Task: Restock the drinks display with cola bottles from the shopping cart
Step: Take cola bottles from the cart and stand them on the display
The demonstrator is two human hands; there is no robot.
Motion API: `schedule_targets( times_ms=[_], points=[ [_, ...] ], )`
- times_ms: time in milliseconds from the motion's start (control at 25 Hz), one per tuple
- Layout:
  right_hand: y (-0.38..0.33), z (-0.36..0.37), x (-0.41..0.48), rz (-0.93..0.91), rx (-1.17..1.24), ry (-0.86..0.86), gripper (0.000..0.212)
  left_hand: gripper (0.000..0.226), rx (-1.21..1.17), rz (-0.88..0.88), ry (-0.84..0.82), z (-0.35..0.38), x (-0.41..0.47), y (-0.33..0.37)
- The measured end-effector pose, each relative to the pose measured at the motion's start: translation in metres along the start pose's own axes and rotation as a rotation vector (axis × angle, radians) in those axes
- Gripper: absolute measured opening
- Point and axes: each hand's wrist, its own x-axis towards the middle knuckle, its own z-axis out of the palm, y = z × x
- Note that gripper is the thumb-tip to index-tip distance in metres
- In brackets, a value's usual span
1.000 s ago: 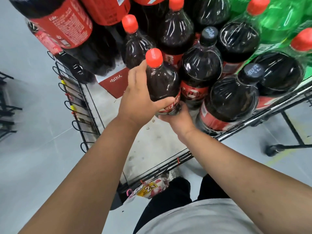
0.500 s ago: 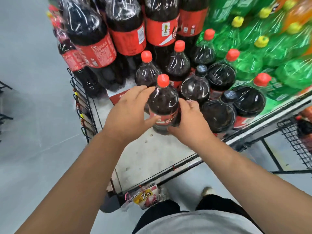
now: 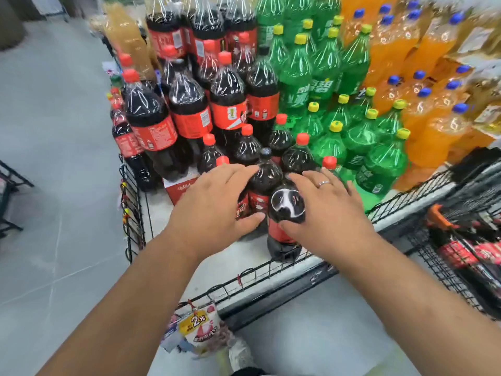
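Seen from above, two bare forearms reached toward a low drinks display (image 3: 160, 210) with a black wire rail along its front edge. Both hands were released, fingers straight and spread, grasping nothing. The left hand (image 3: 214, 202) lay over a red-capped cola (image 3: 222, 160), hiding most of it; whether it touched could not be told. The right hand (image 3: 325, 210), wearing a ring (image 3: 324, 183), had its thumb against the front cola (image 3: 282, 249), which stood upright just behind the rail, between the two hands. A black-capped cola (image 3: 264, 177) stood just behind that one. More colas were stacked further back, with green bottles (image 3: 363, 142) to their right and orange bottles (image 3: 433, 126) beyond those. At the right edge sat a black mesh cart (image 3: 444, 267) holding red packs. A price tag (image 3: 196, 321) hung below the rail.
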Motion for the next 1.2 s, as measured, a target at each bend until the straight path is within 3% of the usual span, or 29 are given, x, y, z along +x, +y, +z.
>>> schedule_targets(
  times_ms=[600,920,1200],
  points=[
    [0.233,-0.036,-0.177,0.567,-0.022,0.056,0.090,0.083,0.006,0.405,-0.262,0.084,0.050,0.274],
    [0.320,-0.030,-0.190,0.797,0.046,0.020,0.087,0.079,-0.003,0.575,-0.363,0.140,0.119,0.342],
    [0.408,-0.031,-0.148,0.942,0.054,0.020,0.090,0.080,-0.039,0.715,-0.436,0.195,0.224,0.403]
  ],
)
